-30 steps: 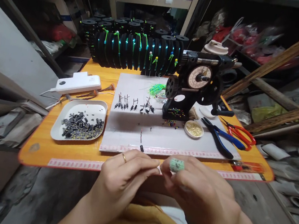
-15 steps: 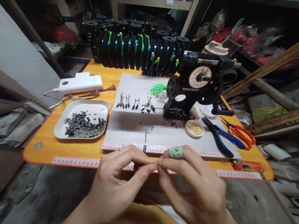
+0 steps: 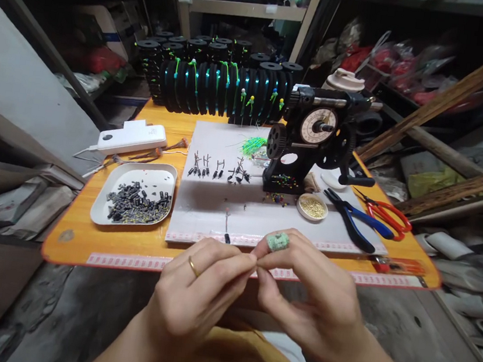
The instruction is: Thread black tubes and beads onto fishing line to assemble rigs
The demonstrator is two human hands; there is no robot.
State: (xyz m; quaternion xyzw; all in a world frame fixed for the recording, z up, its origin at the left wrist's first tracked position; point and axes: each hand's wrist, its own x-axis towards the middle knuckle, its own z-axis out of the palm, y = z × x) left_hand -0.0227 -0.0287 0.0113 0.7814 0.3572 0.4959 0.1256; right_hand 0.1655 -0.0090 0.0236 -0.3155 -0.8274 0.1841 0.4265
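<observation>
My left hand (image 3: 202, 288) and my right hand (image 3: 313, 295) meet fingertip to fingertip just in front of the table's near edge. Both are closed in a pinch; whatever lies between the fingertips is too small or covered to make out. The left hand wears a ring, and a green wrap (image 3: 278, 242) circles one right finger. Just beyond my left fingers shows a small black cylinder (image 3: 227, 238) with a thin stem and a reddish tip pointing away from me. Whether it touches the hand cannot be seen.
A white tray (image 3: 99, 210) of small dark parts sits left; more black pieces (image 3: 218, 173) stand on the white board (image 3: 194, 210). Right are a dish (image 3: 311, 218) of gold bits, blue-handled pliers (image 3: 353, 221), red-handled pliers (image 3: 389, 218). Behind stands a black winding machine (image 3: 318, 131) beside spools (image 3: 209, 89).
My left fingers have curled in closer, covering the left thumb. The black cylinder with its stem has shifted slightly left. The view has tilted a little.
</observation>
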